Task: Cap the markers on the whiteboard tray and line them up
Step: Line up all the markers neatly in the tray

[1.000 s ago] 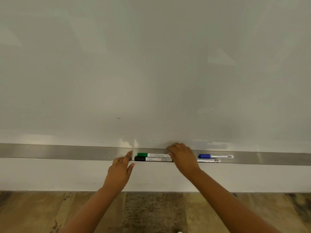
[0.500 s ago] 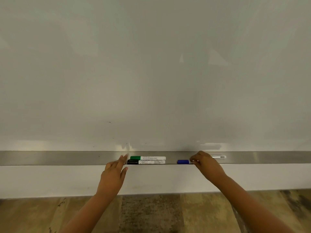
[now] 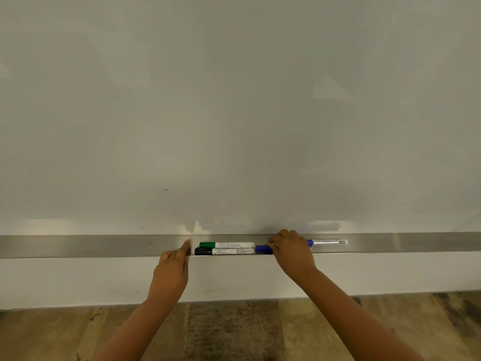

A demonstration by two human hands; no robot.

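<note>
Two hands are being worked at the tray: the left hand, flat, fingers together, is bracing at nine o'clock of the green marker and black marker; the right hand, curled over a blue marker, is now being brought up against them from three o'clock. Another blue marker is lying beyond; alignment is judged nearly complete.

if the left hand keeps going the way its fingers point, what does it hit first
The left hand points up and away over the tray, its fingertips just left of the black marker. Going straight on, it would probably meet the whiteboard first, though depth is unclear.
</note>
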